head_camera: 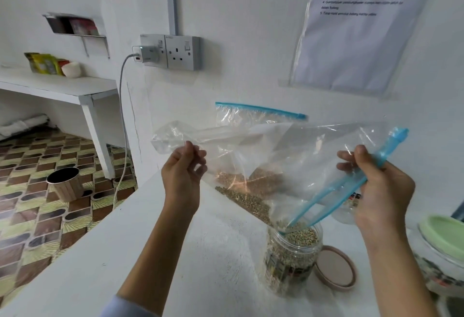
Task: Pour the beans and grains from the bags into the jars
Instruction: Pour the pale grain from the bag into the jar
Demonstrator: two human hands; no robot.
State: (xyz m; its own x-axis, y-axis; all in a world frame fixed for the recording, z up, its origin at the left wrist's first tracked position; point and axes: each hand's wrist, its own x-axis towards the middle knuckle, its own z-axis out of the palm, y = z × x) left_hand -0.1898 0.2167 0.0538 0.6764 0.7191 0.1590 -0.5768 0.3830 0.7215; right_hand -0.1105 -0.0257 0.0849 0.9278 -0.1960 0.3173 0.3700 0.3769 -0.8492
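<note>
Over the jar [293, 254], bag [288, 156] mouth-down, slanting.

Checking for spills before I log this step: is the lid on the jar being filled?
No. The open jar takes grains from the bag, and its pink lid lies beside it.

Clear bag [301, 156], blue zip strip [351, 186]; greenish-tan grains [301, 235]; pink lid [335, 269]; brown-green patterned floor [37, 203].

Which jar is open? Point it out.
The clear jar under the tilted bag, filling with grains; its pink lid lies beside it. The jar at the right edge wears a green lid.
</note>
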